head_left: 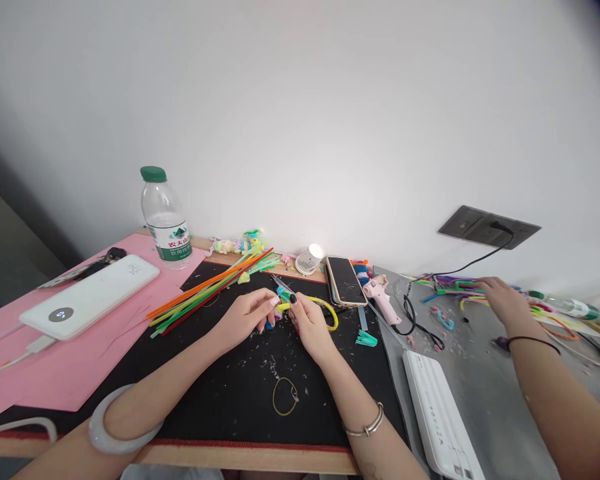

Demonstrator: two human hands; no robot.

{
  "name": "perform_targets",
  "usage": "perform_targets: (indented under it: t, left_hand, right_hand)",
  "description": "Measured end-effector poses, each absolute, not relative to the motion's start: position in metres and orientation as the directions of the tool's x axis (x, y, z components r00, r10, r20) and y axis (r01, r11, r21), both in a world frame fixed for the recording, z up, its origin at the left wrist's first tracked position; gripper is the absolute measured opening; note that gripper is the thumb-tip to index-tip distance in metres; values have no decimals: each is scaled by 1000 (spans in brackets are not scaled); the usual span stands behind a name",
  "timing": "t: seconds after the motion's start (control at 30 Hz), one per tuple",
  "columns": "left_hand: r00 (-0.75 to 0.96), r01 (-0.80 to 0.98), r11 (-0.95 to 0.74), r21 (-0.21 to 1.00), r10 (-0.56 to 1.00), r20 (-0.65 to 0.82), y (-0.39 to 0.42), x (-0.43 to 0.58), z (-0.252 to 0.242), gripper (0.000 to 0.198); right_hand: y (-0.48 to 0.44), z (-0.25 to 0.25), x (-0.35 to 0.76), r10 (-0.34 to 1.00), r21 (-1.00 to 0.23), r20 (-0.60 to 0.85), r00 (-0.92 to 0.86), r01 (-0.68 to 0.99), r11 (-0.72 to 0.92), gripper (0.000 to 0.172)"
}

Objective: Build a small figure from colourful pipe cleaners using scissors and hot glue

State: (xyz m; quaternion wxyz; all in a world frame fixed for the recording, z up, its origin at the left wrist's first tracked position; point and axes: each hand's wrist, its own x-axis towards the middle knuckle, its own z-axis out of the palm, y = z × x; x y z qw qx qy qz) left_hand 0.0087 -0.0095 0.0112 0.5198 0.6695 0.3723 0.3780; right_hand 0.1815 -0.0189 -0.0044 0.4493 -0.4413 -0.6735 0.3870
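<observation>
Both my hands meet over the black mat (240, 393). My left hand (247, 317) pinches a small twisted piece of blue and pink pipe cleaner (280, 297). My right hand (310, 323) is closed on a yellow pipe cleaner (330, 310) that loops out to the right and joins the small piece. A bundle of long coloured pipe cleaners (210, 287) lies just left of my hands. A thin yellow ring (284, 397) lies on the mat nearer to me.
A water bottle (165, 220), a white power bank (90, 297) on pink paper, a phone (344, 280), a pink glue gun (380, 300) and a white power bank (443, 417) lie around. Another person's hand (503, 300) reaches among pipe cleaners on the grey mat at right.
</observation>
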Motion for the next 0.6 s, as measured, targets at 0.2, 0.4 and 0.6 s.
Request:
perform_targets:
  t: [0.2, 0.4, 0.6]
  left_hand:
    - [453, 262, -230, 937, 887, 91, -17, 14, 12, 41]
    - [392, 134, -124, 983, 918, 63, -18, 20, 9, 38]
    - [422, -14, -13, 1000, 907, 18, -16, 24, 7, 41]
  right_hand:
    - [-22, -5, 170, 938, -901, 281, -204, 281, 331, 34]
    - [-23, -11, 159, 957, -922, 280, -75, 255, 290, 35]
    - [-22, -13, 158, 965, -938, 254, -73, 225, 264, 35]
